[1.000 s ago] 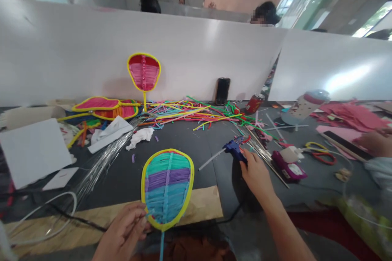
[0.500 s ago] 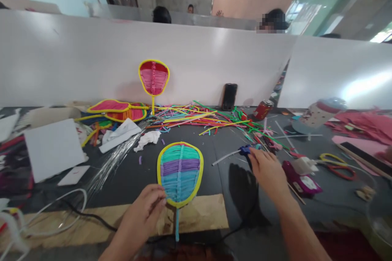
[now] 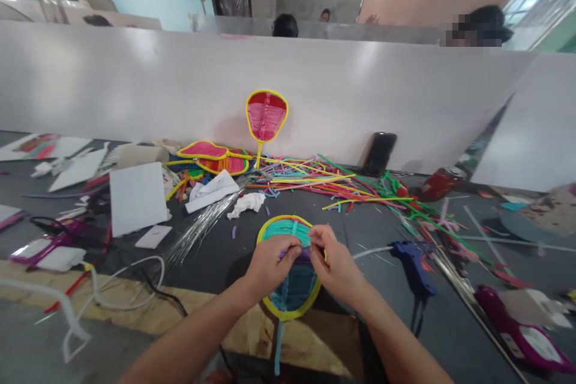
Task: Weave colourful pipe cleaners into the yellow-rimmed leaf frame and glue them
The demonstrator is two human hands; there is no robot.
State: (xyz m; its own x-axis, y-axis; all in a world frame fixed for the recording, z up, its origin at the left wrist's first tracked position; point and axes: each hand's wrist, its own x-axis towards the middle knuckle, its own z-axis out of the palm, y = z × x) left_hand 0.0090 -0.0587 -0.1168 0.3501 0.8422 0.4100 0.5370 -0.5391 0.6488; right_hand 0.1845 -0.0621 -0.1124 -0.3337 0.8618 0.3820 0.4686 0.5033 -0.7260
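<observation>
Both hands are right over the fan (image 3: 294,285), left hand (image 3: 271,263) and right hand (image 3: 333,263) almost meeting at the fingertips. Fingers are pinched in on both, but honestly I can't tell if there's anything between them. The fan's in front of the person, yellow rim with teal, purple and blue inside, blue handle (image 3: 278,348) pointing back toward them across the brown sheet (image 3: 245,336). The glue gun (image 3: 414,267) sits to the right, apart from the hands, clear stick (image 3: 371,252) aimed fanward. Behind, there's a messy pile of pipe cleaners (image 3: 310,179), plus a pink fan (image 3: 265,119) standing upright.
</observation>
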